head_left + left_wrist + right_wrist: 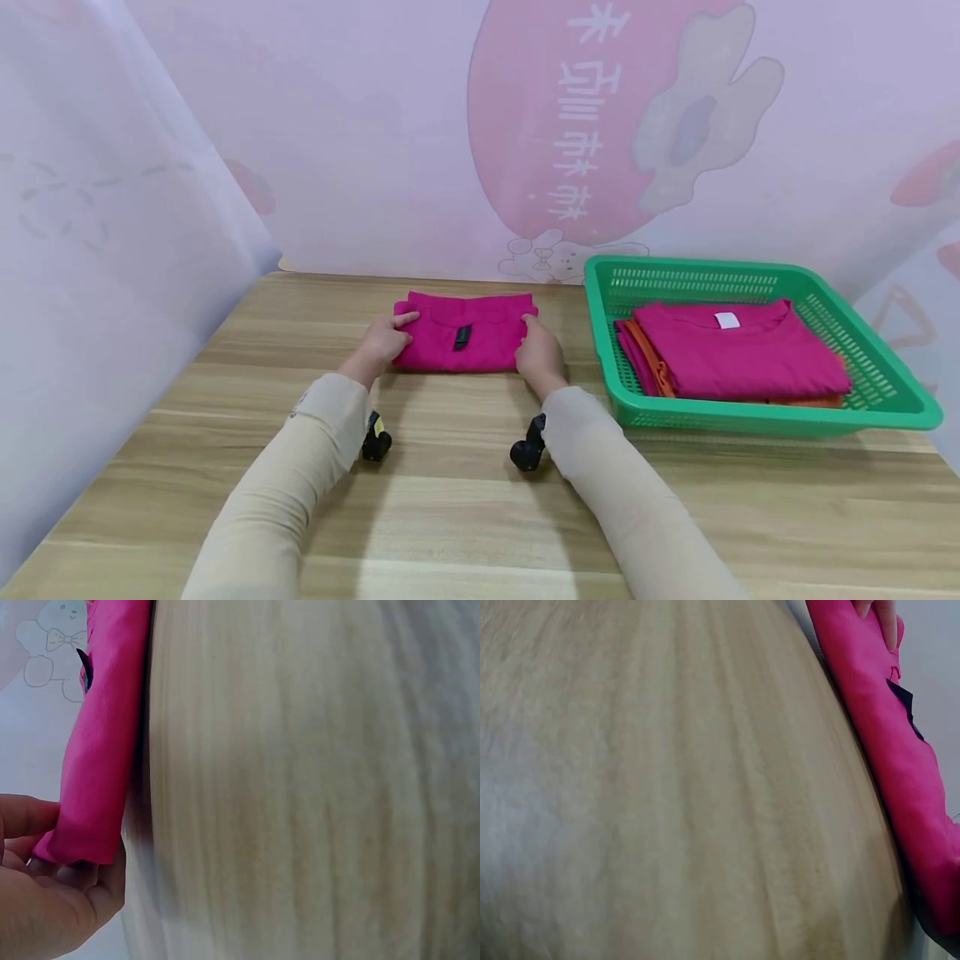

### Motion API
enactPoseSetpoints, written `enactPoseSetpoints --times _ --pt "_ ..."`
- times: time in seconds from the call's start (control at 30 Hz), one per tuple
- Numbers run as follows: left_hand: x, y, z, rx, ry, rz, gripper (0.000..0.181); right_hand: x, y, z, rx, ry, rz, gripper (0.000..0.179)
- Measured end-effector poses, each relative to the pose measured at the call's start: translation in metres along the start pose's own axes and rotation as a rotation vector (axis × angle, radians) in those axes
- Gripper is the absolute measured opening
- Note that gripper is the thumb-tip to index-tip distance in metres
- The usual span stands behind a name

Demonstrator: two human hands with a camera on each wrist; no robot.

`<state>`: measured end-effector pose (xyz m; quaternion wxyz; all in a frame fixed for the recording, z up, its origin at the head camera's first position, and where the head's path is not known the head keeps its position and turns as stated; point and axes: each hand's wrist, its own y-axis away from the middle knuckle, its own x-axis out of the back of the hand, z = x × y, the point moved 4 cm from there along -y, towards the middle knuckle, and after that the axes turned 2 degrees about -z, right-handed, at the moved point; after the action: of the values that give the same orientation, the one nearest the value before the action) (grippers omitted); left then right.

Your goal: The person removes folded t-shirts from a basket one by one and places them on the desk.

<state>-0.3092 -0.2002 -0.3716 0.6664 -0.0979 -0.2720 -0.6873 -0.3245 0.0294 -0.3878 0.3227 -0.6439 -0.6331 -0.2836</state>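
A folded bright pink T-shirt lies on the wooden table, its dark neck label uppermost. At its left edge my left hand pinches the fabric. The left wrist view shows that hand with the thumb above the folded shirt and the other fingers beneath it. My right hand grips the right edge, a finger or thumb on top and the rest partly hidden. In the right wrist view the shirt runs down the right side, with left-hand fingers at its far end.
To the right stands a green plastic basket holding a folded pink top over orange and other pink clothes. A printed curtain hangs behind the table. Black wrist devices sit under both sleeves.
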Motion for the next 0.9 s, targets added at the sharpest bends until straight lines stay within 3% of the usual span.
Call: enactPoseSetpoints --times 0.17,0.47,0.77,0.9 --pt "0.000 -0.001 -0.005 0.010 -0.056 -0.027 0.052 0.000 0.001 0.002 0.019 0.018 0.018 0.041" --pt "-0.003 0.001 -0.008 -0.019 -0.079 -0.049 0.050 0.002 0.005 0.005 0.055 0.047 0.066 0.035" --pt "0.000 0.000 -0.004 -0.054 -0.035 -0.022 0.047 0.006 0.009 -0.002 0.092 0.063 0.125 0.035" --pt "0.003 0.004 -0.003 -0.039 0.026 -0.011 0.046 0.009 0.012 -0.008 0.081 0.072 0.126 0.038"
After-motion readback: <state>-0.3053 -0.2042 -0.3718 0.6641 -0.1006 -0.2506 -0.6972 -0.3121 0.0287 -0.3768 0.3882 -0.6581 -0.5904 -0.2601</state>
